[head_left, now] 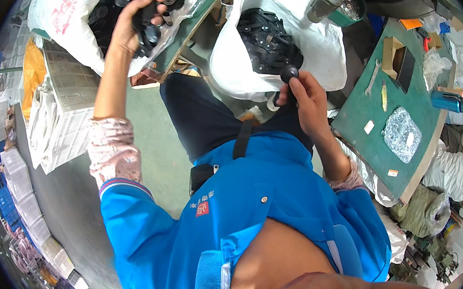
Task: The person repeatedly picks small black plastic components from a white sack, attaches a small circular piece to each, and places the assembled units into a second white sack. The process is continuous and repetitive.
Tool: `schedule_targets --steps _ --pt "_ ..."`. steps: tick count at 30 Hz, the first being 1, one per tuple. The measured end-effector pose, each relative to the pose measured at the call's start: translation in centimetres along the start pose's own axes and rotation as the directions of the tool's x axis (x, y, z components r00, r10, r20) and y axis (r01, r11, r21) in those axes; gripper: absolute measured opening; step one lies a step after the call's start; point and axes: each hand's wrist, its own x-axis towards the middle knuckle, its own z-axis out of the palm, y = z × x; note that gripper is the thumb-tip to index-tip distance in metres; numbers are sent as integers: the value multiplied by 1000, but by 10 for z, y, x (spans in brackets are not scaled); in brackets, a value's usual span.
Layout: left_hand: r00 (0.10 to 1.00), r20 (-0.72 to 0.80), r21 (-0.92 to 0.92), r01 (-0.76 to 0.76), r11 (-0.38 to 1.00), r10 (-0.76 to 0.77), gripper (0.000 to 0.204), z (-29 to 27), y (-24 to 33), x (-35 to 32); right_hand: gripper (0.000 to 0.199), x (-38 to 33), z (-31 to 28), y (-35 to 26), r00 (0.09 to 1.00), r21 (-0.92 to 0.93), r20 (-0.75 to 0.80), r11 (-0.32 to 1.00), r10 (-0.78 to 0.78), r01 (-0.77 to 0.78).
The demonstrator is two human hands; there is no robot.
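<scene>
At the upper left, my left hand (128, 30) is closed around several glossy black plastic pieces (150, 32) with rounded ends. It is just above a heap of similar black pieces (105, 13) in an open white sack (66, 20) on a green bench. My right hand (309, 98) pinches a black piece with a round, domed end (289, 73) between thumb and fingers. That hand is at the near rim of a second white sack (318, 57), which holds many flat, dark strip-like parts (266, 38). The lower end of the pinched piece is hidden by my fingers.
A machine part (325, 1) with a green container of metal bits (351, 10) stands beyond the second sack. On the right-hand green table (354, 116) lie a wrench (373, 77), a small open box (394, 56) and a clear plastic bag (402, 134). White crates (67, 77) stand left.
</scene>
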Motion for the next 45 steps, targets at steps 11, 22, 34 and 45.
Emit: schedule_targets --steps 11,22,34,45 --pt "960 273 -711 160 685 58 29 131 -94 20 24 25 4 -53 952 -227 138 927 -273 299" --pt "967 79 -753 -100 650 241 22 196 -111 10 48 -11 32 -21 848 -363 -15 793 -530 489" --pt "996 90 -676 52 735 12 29 181 -121 4 22 35 -31 -99 826 -394 -65 775 -560 494" --pt "995 100 -411 52 910 -12 36 207 -120 -20 19 136 -46 -205 964 -339 -59 913 -259 225"
